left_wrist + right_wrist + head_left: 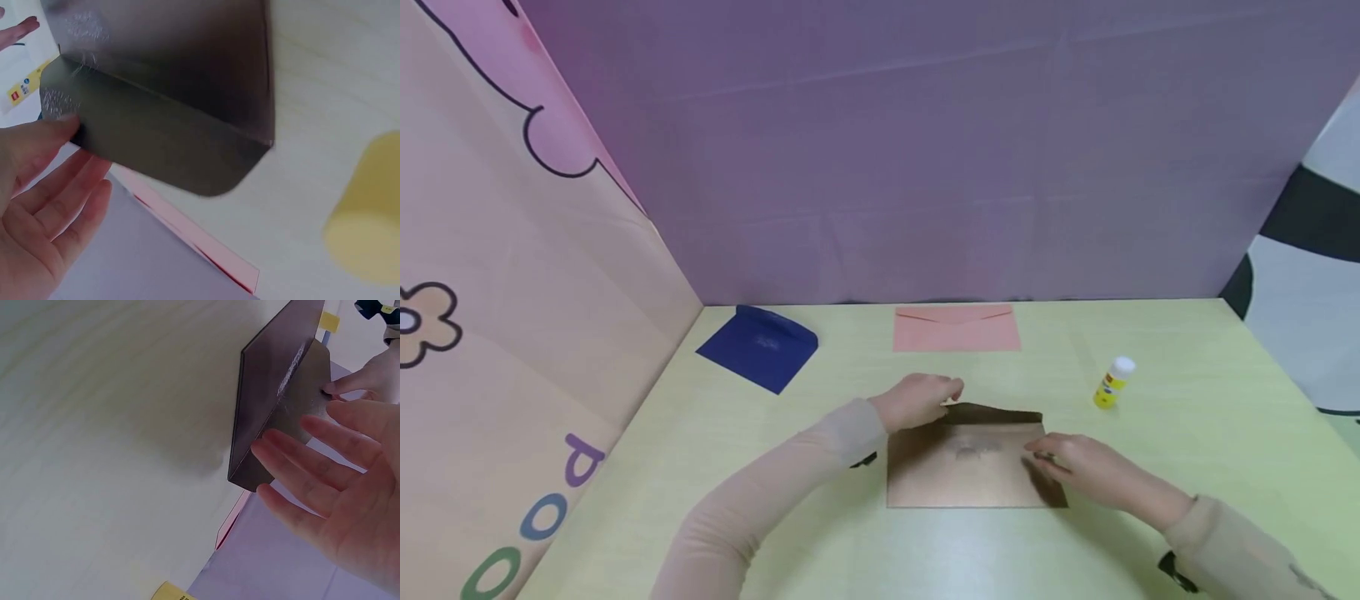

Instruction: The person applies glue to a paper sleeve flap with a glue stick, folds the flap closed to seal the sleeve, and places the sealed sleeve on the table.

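Note:
A brown envelope [925, 479] lies on the table in front of me, its flap [156, 137] raised along the far side. My left hand [917, 400] pinches the edge of that flap, thumb on the inner face and fingers behind it. Whitish, shiny smears [87, 28] show on the envelope's body and on the flap near the thumb. Over the envelope's right edge hovers my right hand [1078, 467], holding nothing; its fingers [306, 469] are loosely extended in the right wrist view.
A yellow glue stick [1112, 383] with a white cap stands at the right. Behind the brown envelope lies a pink envelope [957, 333], and a dark blue envelope [760, 350] with a smear sits at the back left. Fabric walls [880, 167] border the table [820, 550].

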Tool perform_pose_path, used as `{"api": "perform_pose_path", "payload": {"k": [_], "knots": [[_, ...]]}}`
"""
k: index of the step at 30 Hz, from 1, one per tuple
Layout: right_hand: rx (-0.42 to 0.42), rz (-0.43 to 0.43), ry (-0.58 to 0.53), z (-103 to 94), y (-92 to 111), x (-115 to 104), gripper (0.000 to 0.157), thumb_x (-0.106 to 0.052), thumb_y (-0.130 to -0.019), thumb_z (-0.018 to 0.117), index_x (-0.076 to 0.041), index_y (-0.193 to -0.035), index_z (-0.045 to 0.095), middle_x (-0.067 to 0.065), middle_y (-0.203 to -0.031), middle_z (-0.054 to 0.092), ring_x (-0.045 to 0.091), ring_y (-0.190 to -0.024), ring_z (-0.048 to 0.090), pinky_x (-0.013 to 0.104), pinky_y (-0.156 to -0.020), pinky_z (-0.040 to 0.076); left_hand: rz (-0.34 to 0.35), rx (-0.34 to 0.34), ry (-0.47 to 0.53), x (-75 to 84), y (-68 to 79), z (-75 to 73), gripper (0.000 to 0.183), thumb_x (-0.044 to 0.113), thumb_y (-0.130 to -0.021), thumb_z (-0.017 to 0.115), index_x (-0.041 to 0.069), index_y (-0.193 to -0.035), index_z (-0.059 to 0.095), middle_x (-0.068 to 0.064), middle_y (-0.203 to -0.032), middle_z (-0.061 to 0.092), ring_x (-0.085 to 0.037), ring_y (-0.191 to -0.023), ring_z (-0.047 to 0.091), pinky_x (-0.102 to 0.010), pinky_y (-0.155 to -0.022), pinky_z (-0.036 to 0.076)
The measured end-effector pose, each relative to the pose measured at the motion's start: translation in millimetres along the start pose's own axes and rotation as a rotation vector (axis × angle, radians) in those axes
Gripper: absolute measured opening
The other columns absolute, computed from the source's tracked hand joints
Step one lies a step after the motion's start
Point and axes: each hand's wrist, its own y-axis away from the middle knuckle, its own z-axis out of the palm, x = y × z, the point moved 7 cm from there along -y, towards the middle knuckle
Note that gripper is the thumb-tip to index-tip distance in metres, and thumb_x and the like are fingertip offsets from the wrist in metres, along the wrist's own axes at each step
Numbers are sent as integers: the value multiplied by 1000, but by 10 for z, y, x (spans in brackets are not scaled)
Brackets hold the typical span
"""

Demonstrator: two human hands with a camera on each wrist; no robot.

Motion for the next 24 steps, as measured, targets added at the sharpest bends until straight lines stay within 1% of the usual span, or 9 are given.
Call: {"api": "perform_pose_path", "payload": {"k": [4,9,13,17,21,24], "knots": [[3,-14,6,15,-14,7,22,-5,-80,60,5,-100,61,17,-96,63,24,-78,62,28,-66,52,7,-3,-7,-10,72,-55,20,18,-80,65,10,-97,58,0,-94,62,-9,-81,59,-16,-69,46],[-10,-21,0,42,-53,12,24,-5,-80,59,6,-101,60,17,-94,63,22,-77,62,26,-64,52,14,0,-5,-22,148,-90,12,20,-81,65,10,-87,60,1,-84,62,-9,-75,58,-16,-67,45],[-22,-32,-1,61,-96,1,23,-5,-81,59,5,-101,60,17,-96,63,25,-81,62,28,-66,52,-3,-14,8,-36,158,-67,10,19,-81,63,11,-85,60,2,-81,65,-9,-73,59,-14,-68,45],[-24,-42,-3,65,-129,-27,21,-5,-81,59,4,-100,61,16,-96,63,25,-82,62,28,-66,52,7,5,6,-30,145,-52,7,16,-81,64,11,-86,63,2,-82,66,-8,-74,61,-14,-69,46],[-23,-38,-8,69,-145,-28,20,-4,-81,59,4,-98,62,13,-90,64,16,-72,60,23,-60,51,29,18,-3,-11,160,-64,5,13,-81,63,11,-86,65,3,-84,67,-8,-76,61,-14,-70,46],[-19,-46,-12,69,-142,-29,19,-3,-80,59,5,-98,62,11,-86,63,10,-65,57,19,-56,48,41,12,1,5,214,-74,6,13,-82,62,11,-87,65,2,-86,67,-8,-77,62,-13,-70,46]]}}
